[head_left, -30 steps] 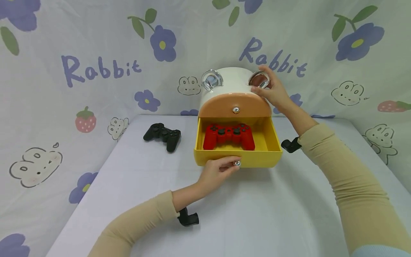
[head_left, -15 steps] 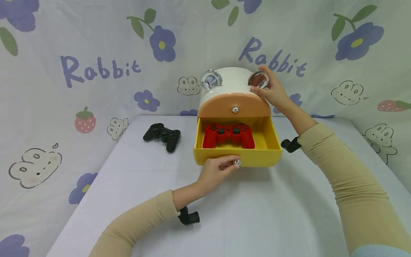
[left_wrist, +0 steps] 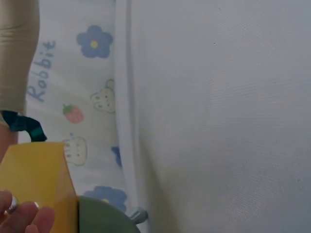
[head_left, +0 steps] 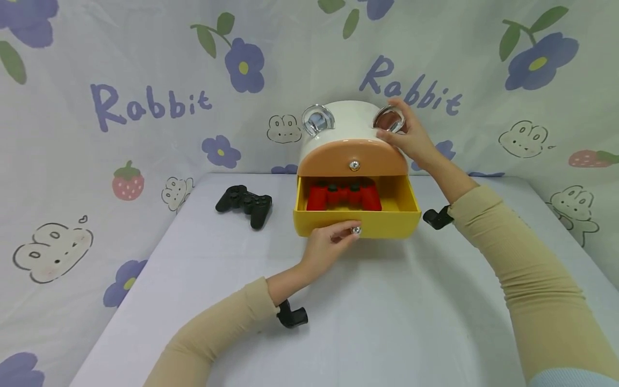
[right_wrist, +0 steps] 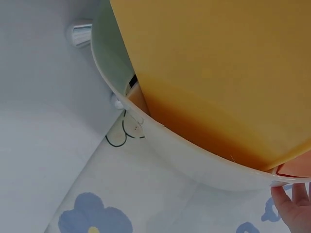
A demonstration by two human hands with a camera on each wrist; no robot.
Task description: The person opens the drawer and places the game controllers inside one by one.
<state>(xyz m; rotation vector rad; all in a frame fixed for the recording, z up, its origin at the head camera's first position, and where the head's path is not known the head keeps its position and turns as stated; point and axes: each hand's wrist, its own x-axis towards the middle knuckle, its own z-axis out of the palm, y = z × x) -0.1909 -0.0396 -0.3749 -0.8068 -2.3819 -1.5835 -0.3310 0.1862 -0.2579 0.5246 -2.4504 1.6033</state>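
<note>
My left hand (head_left: 321, 250) pinches the small silver knob (head_left: 355, 230) on the front of a yellow drawer (head_left: 391, 224). That drawer stands partly out of a rounded white cabinet (head_left: 355, 115). Inside it lies a red game controller (head_left: 317, 199), its near side partly hidden by the drawer front. My right hand (head_left: 411, 134) holds the silver ring-shaped ear (head_left: 377, 119) on the cabinet's top right. In the left wrist view, fingers (left_wrist: 22, 216) curl at the knob beside the yellow drawer front. Fingers (right_wrist: 286, 201) reach the cabinet's white edge in the right wrist view.
A black game controller (head_left: 245, 204) lies on the white table to the left of the cabinet. Above the yellow drawer is an orange drawer front (head_left: 333, 158) with its own knob. A green drawer (left_wrist: 102, 213) shows below. A patterned cloth (head_left: 159, 107) hangs behind.
My left hand has moved away from me, and the yellow drawer has slid partway into the cabinet. Less of the red controller shows. My right hand stays on the ear.
</note>
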